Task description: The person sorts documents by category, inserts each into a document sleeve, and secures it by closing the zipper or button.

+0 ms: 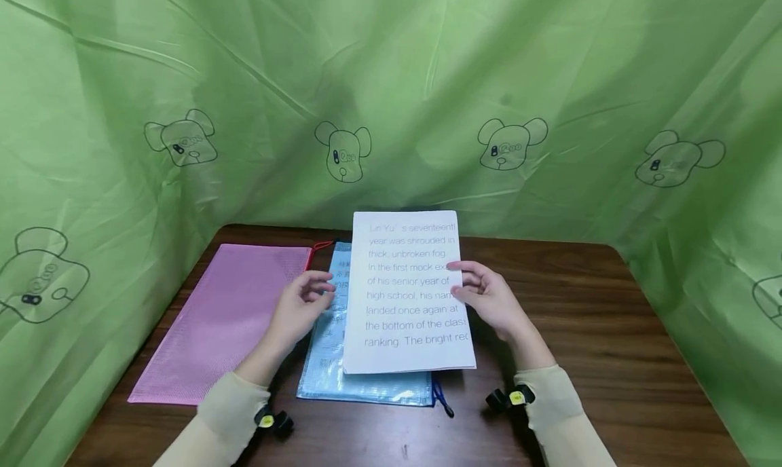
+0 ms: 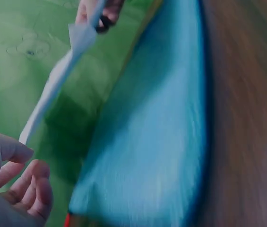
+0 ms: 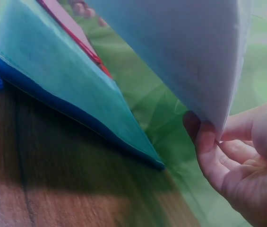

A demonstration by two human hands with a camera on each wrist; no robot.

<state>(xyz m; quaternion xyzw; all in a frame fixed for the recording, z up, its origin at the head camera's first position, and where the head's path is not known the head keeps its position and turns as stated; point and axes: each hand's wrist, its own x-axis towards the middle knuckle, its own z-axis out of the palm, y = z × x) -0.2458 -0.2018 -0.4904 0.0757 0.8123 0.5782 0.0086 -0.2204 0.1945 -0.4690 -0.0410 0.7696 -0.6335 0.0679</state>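
Note:
My right hand pinches the right edge of a small stack of white printed sheets, thumb in front and fingers behind. The sheets are raised over a blue zip document pouch, which shows printed paper through its cover. My left hand is off the sheets' left side, fingers loosely bent with nothing between them. In the left wrist view the sheets' edge ends close to the left fingers. From the right wrist view, the sheets slant above the pouch.
A pink mesh zip pouch with a red pull cord lies left of the blue one. A dark blue cord hangs from the blue pouch's corner. The brown wooden table is enclosed by a green curtain with bear-head drawings.

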